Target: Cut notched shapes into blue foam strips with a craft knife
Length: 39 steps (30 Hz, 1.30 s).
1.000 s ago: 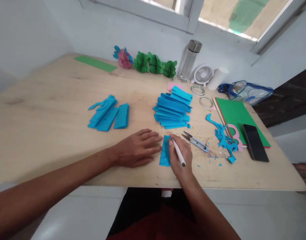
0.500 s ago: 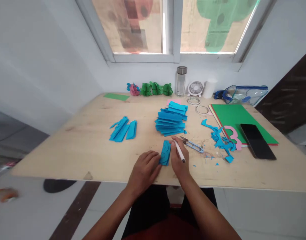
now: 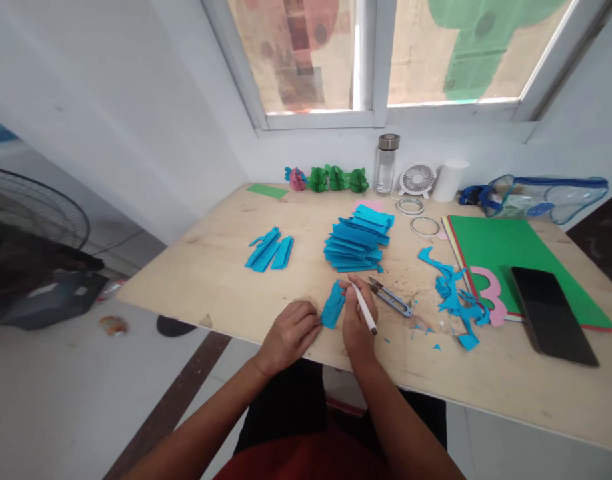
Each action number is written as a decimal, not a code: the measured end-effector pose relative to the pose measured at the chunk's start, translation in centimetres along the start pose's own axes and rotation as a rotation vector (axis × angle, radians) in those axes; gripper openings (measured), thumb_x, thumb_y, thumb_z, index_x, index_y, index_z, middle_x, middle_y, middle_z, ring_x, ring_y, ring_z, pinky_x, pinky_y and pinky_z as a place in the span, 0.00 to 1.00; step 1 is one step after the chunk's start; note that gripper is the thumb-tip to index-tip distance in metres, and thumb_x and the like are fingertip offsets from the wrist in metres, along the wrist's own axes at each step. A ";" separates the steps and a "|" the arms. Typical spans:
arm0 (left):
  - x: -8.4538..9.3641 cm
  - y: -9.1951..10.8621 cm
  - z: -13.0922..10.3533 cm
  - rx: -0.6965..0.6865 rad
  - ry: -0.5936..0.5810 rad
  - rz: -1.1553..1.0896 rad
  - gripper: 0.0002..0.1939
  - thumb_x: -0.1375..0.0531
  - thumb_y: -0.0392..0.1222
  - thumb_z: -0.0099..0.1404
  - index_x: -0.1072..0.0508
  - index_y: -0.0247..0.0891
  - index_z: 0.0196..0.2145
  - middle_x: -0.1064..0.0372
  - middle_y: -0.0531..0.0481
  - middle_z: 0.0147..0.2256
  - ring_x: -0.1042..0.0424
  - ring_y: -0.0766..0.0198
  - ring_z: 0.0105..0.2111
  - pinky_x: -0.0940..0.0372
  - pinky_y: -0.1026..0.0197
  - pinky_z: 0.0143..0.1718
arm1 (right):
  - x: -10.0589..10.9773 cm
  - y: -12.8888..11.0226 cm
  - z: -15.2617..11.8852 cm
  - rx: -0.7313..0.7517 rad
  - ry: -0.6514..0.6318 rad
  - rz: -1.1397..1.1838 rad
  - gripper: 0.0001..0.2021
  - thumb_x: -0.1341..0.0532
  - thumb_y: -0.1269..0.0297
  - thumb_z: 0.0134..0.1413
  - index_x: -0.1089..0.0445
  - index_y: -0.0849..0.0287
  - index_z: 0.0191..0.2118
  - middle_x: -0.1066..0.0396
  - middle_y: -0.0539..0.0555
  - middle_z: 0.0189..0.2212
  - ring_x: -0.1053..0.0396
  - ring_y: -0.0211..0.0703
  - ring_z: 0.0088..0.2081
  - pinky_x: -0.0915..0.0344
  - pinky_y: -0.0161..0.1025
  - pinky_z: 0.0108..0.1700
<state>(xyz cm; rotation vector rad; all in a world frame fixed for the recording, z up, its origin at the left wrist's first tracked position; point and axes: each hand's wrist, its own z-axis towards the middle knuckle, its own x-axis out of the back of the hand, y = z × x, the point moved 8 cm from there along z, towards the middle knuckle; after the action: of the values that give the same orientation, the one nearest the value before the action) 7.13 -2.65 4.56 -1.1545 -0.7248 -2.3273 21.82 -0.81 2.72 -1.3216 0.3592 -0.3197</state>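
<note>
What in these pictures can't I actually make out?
All in the head view:
- White pen: its tip is hidden by the right hand's fingers.
- Blue slip: any marks on it are too small and blurred to read.
- Pink paper: mostly covered by the blue stack.
- Clear pouch: its contents are blurred.
- Floor fan: cut off by the left edge.
</note>
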 end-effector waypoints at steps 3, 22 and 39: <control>0.2 0.0 0.0 0.036 0.010 0.008 0.04 0.43 0.38 0.70 0.29 0.37 0.37 0.29 0.44 0.36 0.30 0.59 0.38 0.33 0.55 0.41 | 0.1 -0.2 0.1 -0.002 0.001 0.019 0.17 0.48 0.55 0.65 0.30 0.58 0.49 0.23 0.57 0.43 0.26 0.45 0.43 0.30 0.44 0.48; 1.7 -4.5 -1.4 0.377 0.210 -0.141 0.09 0.47 0.39 0.69 0.27 0.38 0.35 0.27 0.49 0.31 0.27 0.62 0.33 0.32 0.61 0.35 | 0.4 -0.8 0.4 0.040 0.051 -0.074 0.16 0.45 0.55 0.62 0.30 0.58 0.49 0.23 0.56 0.41 0.25 0.45 0.41 0.31 0.45 0.47; 2.6 0.1 -2.9 0.239 0.349 -0.092 0.07 0.44 0.37 0.71 0.25 0.39 0.38 0.24 0.46 0.36 0.26 0.57 0.39 0.32 0.54 0.42 | 1.5 -1.5 -3.3 0.050 -0.068 -0.263 0.15 0.43 0.57 0.62 0.28 0.57 0.49 0.22 0.57 0.44 0.24 0.48 0.47 0.29 0.47 0.51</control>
<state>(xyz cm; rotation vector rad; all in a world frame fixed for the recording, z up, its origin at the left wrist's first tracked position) 4.07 -4.97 5.22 -0.6023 -0.9067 -2.3517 21.72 -4.67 3.39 -1.3286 0.1182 -0.4994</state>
